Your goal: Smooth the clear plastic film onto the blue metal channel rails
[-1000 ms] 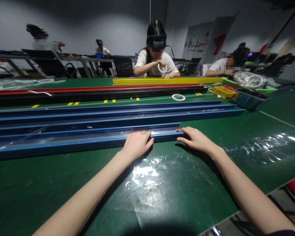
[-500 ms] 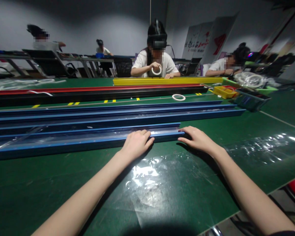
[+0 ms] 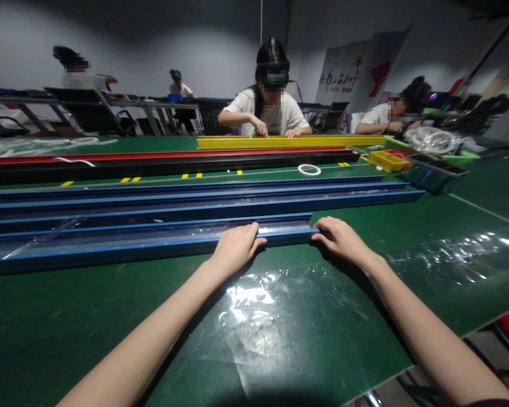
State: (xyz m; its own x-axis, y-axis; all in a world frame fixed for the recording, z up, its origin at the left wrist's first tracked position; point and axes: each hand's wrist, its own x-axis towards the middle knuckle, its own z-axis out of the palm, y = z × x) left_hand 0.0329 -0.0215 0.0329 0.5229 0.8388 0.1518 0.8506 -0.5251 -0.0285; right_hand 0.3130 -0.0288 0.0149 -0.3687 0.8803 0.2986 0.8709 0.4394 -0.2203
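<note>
A long blue channel profile (image 3: 152,247) lies across the near part of the green table, with clear film inside it. My left hand (image 3: 238,242) is closed over the near wall of this channel, thumb on the outside and fingers over the rim. At the channel's right end, my right hand (image 3: 337,237) pinches the near corner between thumb and fingers. Its fingertips are partly hidden, so anything small between them cannot be made out. Just behind, more blue channel profiles (image 3: 356,198) lie side by side.
Clear film (image 3: 254,316) lies on the green table (image 3: 110,339) before me. Farther back are black and red profiles (image 3: 195,161), a white ring of tape (image 3: 309,169), a yellow bin (image 3: 388,161) and a dark bin (image 3: 436,172). Across the table, a person (image 3: 267,107) works at a yellow profile (image 3: 322,142).
My right hand's fingers have closed onto the channel's end. My left hand stays in place. The person opposite has lowered a hand from a raised white ring to the yellow profile.
</note>
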